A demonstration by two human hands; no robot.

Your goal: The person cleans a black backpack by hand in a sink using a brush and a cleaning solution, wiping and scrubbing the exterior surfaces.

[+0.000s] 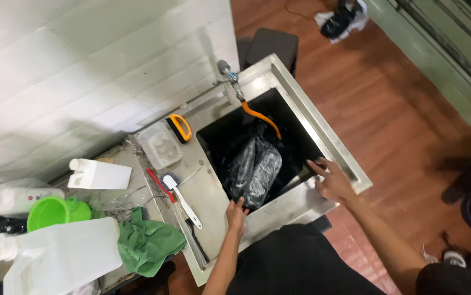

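Here, black bag (254, 169) in steel sink (301, 104), left hand (237, 213) touching

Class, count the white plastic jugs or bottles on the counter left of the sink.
3: a large jug in front, a rectangular bottle lying behind the green bowl, a bottle at far left. Clutter may hide more.

White-painted block wall (82, 60) behind the steel desk (203, 196); reddish-brown wooden plank floor (388, 109); pale green panelled wall (443, 43) at far side.
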